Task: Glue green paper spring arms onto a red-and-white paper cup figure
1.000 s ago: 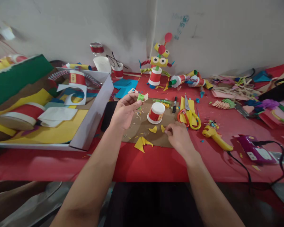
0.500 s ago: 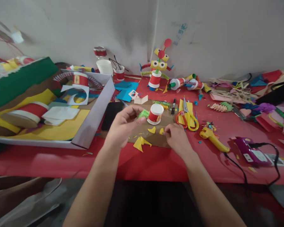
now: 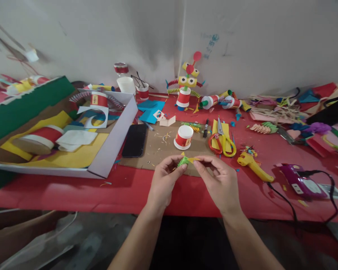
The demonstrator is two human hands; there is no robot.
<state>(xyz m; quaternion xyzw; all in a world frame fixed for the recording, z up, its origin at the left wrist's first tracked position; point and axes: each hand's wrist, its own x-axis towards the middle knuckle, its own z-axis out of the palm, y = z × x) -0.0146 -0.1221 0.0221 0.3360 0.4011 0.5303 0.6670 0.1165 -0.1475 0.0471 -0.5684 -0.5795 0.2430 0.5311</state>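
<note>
Between the thumb and fingers of my left hand [image 3: 166,178] is a green folded paper spring [image 3: 182,161]. My right hand [image 3: 218,180] pinches a small yellow paper piece [image 3: 193,159], held against the spring's right end. Just beyond both hands, a red and white paper cup [image 3: 183,137] stands upside down on a brown cardboard sheet [image 3: 154,144]. My hands partly hide the cardboard's near edge and whatever yellow scraps lie there. Farther back on the cardboard rests another green and orange paper spring [image 3: 193,127].
Scissors [image 3: 224,138] and a yellow glue gun [image 3: 255,167] with a cord lie to the right, near a purple device [image 3: 302,182]. A phone [image 3: 134,140] and a white box [image 3: 112,142] of craft pieces are left. Paper-cup figures [image 3: 183,97] stand behind.
My left hand has carried the green spring down and right, away from the cup. My right hand has lifted a yellow piece from the cardboard and brought it to the spring.
</note>
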